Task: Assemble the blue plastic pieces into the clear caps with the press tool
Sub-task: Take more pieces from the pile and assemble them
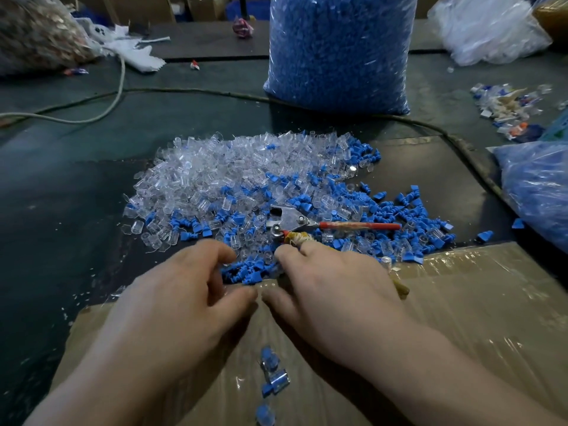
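Note:
A heap of clear caps (215,173) and loose blue plastic pieces (393,210) lies mixed on the dark table. The press tool (290,219), with a metal head and one red handle (359,226), lies on the heap. My right hand (332,290) grips its other, tape-wrapped handle, which passes under the palm. My left hand (184,296) hovers with loosely curved fingers over a cluster of blue pieces (246,272) between both hands; nothing shows between thumb and forefinger. Several assembled caps (272,379) lie on the cardboard near me.
A tape-covered cardboard sheet (461,309) covers the near table edge. A tall bag of blue pieces (338,50) stands behind the heap, a bag of clear parts (491,29) is at the far right, another blue bag (541,192) at the right. A cable (184,91) crosses the table.

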`<state>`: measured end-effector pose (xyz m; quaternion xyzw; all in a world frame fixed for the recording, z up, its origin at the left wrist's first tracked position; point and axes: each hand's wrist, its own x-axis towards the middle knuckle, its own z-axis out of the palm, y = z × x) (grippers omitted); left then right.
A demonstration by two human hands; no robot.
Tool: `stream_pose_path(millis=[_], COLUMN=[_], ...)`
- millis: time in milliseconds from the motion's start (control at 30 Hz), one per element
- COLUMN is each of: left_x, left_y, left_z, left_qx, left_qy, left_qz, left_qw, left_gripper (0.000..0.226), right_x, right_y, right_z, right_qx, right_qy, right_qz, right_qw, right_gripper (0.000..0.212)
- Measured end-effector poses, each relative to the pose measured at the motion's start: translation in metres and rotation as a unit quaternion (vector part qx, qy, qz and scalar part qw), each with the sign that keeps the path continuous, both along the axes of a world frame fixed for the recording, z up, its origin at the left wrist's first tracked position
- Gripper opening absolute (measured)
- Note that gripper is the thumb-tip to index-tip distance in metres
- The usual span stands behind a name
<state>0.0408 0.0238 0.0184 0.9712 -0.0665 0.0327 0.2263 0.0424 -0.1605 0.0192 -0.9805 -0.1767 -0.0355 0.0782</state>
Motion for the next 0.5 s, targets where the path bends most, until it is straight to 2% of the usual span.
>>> stream_pose_path(millis=[100,300,433,500], left_x=[0.000,0.000,0.000,0.000], left_y=[-0.009,-0.017,-0.019,-0.019], left_z=[-0.007,-0.006,-0.007,-0.009], left_qx=[0.075,0.053,0.040,0.042], left_qy=[-0.012,-0.010,-0.018,-0.026], left_qz=[-0.013,-0.045,-0.060,-0.065], left_qw=[0.997,0.998,0.997,0.997], left_gripper=[0.054,0.028,0.025,0.025], right_x=[0.003,0.004,0.001,0.001], right_y=[0.002,-0.001,0.000,0.001], right_z=[-0.001,-0.001,0.000,0.000], right_qx=[-0.004,0.008,0.009,0.007], right_qy=[-0.001,0.018,0.024,0.029], right_qz=[0.012,0.032,0.038,0.043], right_qw=[1.000,0.999,0.999,0.999], right_gripper=[0.026,0.020,0.028,0.025])
